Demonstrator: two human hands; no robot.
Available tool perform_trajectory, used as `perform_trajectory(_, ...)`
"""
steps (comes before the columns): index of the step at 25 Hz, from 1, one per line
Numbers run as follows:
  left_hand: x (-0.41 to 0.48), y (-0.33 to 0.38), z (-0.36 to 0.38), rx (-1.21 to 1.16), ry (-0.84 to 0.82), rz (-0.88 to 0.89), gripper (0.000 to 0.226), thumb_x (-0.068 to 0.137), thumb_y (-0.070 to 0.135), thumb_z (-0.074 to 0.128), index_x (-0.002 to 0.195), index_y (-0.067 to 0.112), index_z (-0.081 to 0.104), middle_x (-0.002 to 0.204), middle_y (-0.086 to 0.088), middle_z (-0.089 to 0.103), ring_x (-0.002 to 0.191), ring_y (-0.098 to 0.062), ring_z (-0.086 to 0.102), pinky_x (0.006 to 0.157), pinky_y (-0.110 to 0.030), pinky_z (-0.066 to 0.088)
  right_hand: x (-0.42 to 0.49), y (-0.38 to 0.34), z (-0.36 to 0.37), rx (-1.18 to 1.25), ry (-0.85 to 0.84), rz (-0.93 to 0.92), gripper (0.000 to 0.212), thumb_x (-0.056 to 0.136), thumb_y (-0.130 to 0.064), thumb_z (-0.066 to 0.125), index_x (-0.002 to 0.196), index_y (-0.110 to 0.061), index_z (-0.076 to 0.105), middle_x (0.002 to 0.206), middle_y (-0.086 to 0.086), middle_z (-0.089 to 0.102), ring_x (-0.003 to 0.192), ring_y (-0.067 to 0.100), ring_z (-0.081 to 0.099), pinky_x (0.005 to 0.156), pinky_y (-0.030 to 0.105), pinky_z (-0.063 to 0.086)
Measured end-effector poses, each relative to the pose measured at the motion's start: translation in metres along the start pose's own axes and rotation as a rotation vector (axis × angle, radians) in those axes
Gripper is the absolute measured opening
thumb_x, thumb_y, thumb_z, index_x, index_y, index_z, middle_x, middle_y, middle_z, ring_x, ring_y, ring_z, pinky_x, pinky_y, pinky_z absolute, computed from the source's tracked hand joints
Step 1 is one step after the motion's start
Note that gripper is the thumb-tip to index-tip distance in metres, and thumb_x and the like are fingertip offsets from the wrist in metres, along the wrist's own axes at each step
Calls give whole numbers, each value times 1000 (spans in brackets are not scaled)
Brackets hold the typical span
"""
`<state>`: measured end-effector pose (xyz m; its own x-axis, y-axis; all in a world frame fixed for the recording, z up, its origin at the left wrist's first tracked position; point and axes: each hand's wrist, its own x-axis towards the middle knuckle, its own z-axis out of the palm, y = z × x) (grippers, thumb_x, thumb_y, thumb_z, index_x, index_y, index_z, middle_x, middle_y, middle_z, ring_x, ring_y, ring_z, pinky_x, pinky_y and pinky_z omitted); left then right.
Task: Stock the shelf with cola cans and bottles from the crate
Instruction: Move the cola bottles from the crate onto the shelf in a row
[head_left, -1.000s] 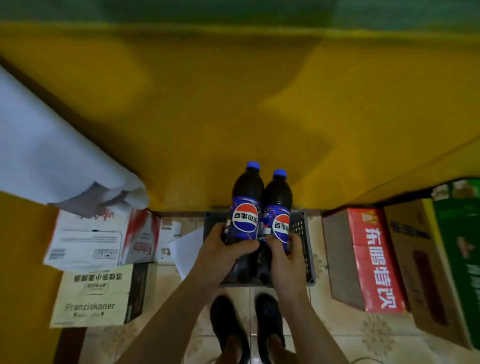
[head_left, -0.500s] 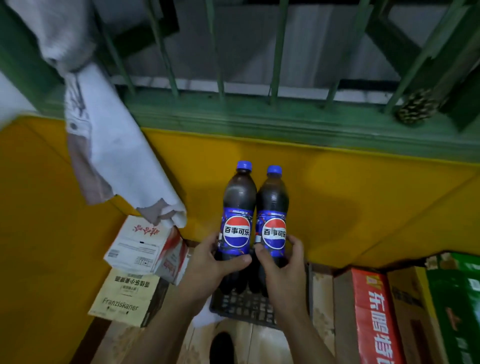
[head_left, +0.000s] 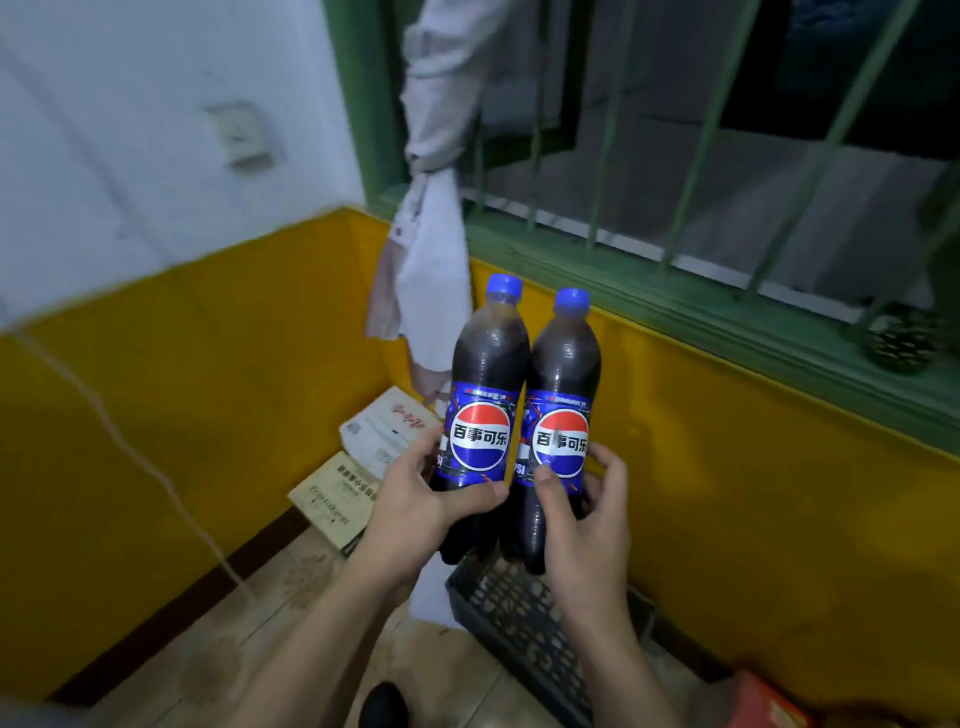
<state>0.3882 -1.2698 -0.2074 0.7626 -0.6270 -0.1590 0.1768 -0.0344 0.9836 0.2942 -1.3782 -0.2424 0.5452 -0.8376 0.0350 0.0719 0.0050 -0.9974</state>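
Yellow-painted lower wall (head_left: 208, 395), white above it, and a green barred window (head_left: 613, 156) off to your right. That is the corner you are facing, and no shelf is in sight.

You have both cola bottles up out of the black crate (head_left: 514, 613), upright and pressed side by side just above it. Your left hand (head_left: 415, 504) wraps the left bottle (head_left: 485, 374) low down, with the thumb across the front under the label. Your right hand (head_left: 587, 530) curls round the right bottle (head_left: 566, 379), thumb lying up the label.

Watch that low grip. The weight sits above your fingers, so a quick turn could tip a bottle out and drop it onto the crate or the tiles. The hanging cloth (head_left: 431, 291) is close behind the caps and could snag. The bottles look smooth and may be damp, though the blur makes that hard to tell.

Against half a second ago, your head has swung left. The wall faced you square then; now the corner and white wall show. The red carton (head_left: 763, 701) has slid almost out of frame. The bottles ride a little higher off the crate, and your grip is unchanged.
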Motion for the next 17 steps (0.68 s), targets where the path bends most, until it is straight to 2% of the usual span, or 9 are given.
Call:
perform_trajectory(3, -33, 17, -24, -32, 129, 64, 51, 69, -1, 82, 114, 10, 61, 88, -16, 72, 53, -22, 62, 38, -24, 43, -13, -21, 22, 29, -159, -38, 43, 87, -18, 69, 121, -30, 46, 102, -4, 65, 85, -1, 65, 64, 12, 50)
perform_trajectory(6, -71, 31, -56, -35, 272, 123, 55, 63, 10, 83, 114, 17, 62, 94, -12, 74, 65, -34, 65, 49, -35, 50, -32, -34, 57, 78, -324, -56, 43, 88, -11, 67, 121, -31, 47, 104, -8, 64, 85, -6, 64, 63, 13, 50)
perform_trajectory(8, -99, 38, -80, -37, 383, 154, 55, 61, 10, 82, 111, 18, 63, 95, -9, 75, 75, -33, 69, 55, -38, 55, -53, -36, 83, 100, -429, -72, 45, 88, -8, 67, 121, -31, 47, 106, -8, 65, 89, -3, 65, 66, 16, 52)
perform_trajectory(11, -148, 44, -123, -29, 532, 197, 55, 60, 6, 84, 110, 15, 64, 94, -9, 76, 72, -26, 70, 46, -28, 52, -96, -43, 126, 133, -588, -77, 45, 87, -7, 67, 119, -31, 46, 106, -9, 65, 88, -5, 65, 65, 13, 52)
perform_trajectory(14, -208, 45, -169, -43, 673, 227, 53, 65, 0, 85, 112, 12, 62, 91, -16, 74, 56, -25, 65, 37, -25, 43, -155, -50, 169, 143, -733, -89, 47, 86, -12, 69, 120, -34, 46, 103, -11, 66, 89, -3, 65, 66, 15, 51)
perform_trajectory(17, -285, 43, -217, -59, 834, 282, 56, 61, 8, 83, 112, 8, 62, 88, -17, 73, 53, -22, 64, 40, -23, 45, -231, -59, 215, 169, -873, -115, 47, 84, -9, 71, 115, -35, 48, 102, -10, 66, 87, -6, 64, 68, 12, 51)
